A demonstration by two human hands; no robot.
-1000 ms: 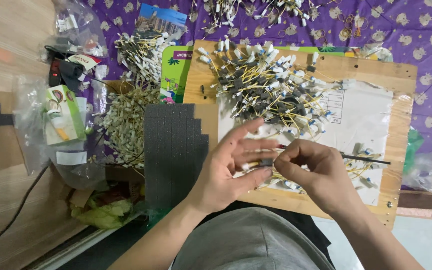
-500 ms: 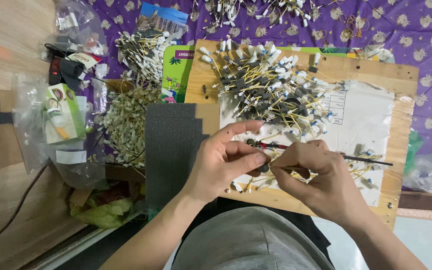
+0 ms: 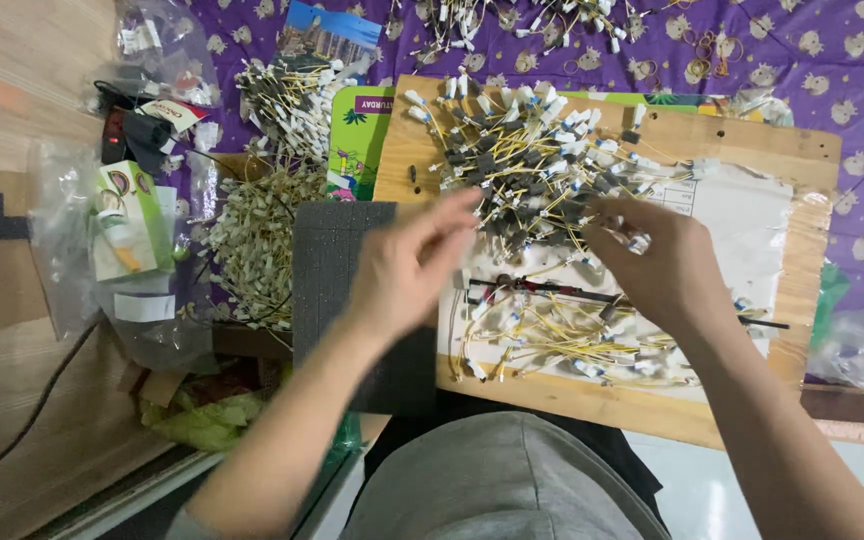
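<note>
My right hand point(image 3: 667, 265) is reaching into the heap of yellow-wired connectors point(image 3: 532, 150) on the wooden board point(image 3: 752, 135), its fingers point(image 3: 617, 215) curled narrow around what looks like one small white plug, though blur keeps me from being sure. My left hand point(image 3: 407, 265) hovers just beside, fingers point(image 3: 457, 215) spread loosely and empty. I judge I am at the picking step, drawing a fresh wire from the heap; the move ahead calls for freeing one wire without dragging its tangled neighbours. Below my hands, a smaller bunch of wires point(image 3: 562, 340) lies across a thin black rod point(image 3: 552, 290) on white paper point(image 3: 742, 215). To the left, clear plastic bags point(image 3: 82, 250) hold a green-and-white carton point(image 3: 132, 215) and paper slips; more connectors point(image 3: 262, 225) lie loose on the purple cloth point(image 3: 832, 40)
</note>
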